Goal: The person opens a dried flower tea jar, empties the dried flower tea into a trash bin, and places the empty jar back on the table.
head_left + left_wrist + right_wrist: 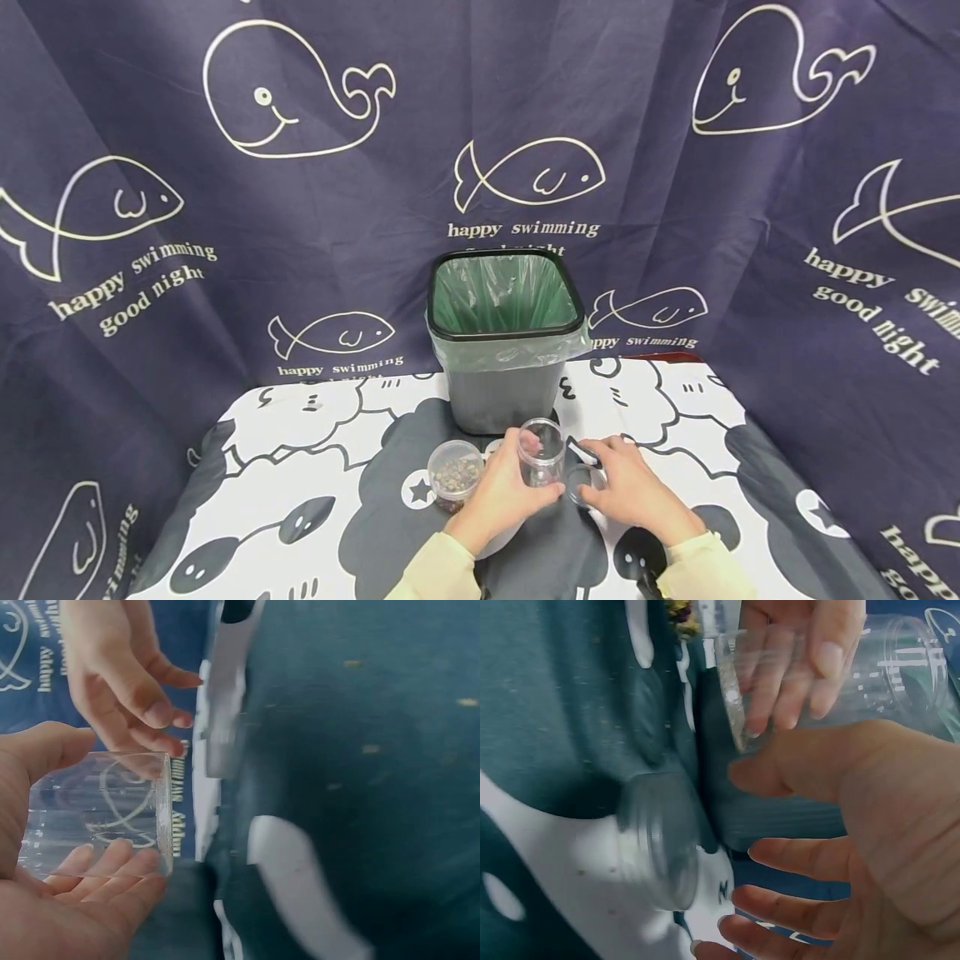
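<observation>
A clear plastic jar [542, 454], see-through and with nothing visible inside, is gripped in my left hand [504, 492]. The left wrist view shows the thumb on one side of the jar [105, 814] and the fingers round the other. My right hand [637, 487] is just to the right, its fingers spread and holding nothing in the right wrist view. Close by its fingertips lies a clear round lid [583, 483], blurred in the right wrist view. Left of my left hand stands a clear tub [454, 475] with dried, mixed-colour bits in it.
A grey bin [495, 392] with a black rim and a plastic liner stands behind the hands. The table wears a patterned cloth [300, 475], with small crumbs on its dark part. Dark blue printed curtains [420, 83] hang at the back and sides.
</observation>
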Demonstrator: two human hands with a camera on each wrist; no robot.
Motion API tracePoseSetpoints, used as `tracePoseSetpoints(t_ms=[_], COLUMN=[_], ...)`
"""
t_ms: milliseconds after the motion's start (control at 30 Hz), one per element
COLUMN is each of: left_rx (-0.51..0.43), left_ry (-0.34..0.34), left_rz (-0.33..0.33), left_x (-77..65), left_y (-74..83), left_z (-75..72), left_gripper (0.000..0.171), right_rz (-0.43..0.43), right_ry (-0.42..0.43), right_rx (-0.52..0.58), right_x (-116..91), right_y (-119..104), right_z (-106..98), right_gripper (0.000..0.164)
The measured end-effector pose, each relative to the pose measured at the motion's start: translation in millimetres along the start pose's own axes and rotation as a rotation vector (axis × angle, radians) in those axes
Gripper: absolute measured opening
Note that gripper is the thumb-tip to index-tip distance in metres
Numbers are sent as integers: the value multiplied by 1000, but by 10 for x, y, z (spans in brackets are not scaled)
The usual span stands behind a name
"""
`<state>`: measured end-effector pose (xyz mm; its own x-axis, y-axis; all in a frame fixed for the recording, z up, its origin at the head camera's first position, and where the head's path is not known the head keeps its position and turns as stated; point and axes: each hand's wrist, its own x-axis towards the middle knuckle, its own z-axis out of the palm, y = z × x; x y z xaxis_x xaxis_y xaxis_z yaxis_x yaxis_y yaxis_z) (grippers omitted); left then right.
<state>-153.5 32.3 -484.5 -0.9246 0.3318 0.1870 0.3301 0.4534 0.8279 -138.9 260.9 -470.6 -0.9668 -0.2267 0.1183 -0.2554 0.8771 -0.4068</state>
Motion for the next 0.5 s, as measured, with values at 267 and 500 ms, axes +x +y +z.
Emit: tracePoseSetpoints(t_ms=[267, 500], left_rx=[12, 20], left_ry=[-12, -19], left_rz=[-38, -76], left_x=[-24, -28], left_y=[-122, -215], left_z=[98, 138], left_gripper=[65, 64], right_rz=[21, 38], right_ry=[-24, -3], right_rx=[-8, -41], right_x=[-15, 2], right_y=[32, 63], right_z=[146, 265], right_gripper=[75, 72])
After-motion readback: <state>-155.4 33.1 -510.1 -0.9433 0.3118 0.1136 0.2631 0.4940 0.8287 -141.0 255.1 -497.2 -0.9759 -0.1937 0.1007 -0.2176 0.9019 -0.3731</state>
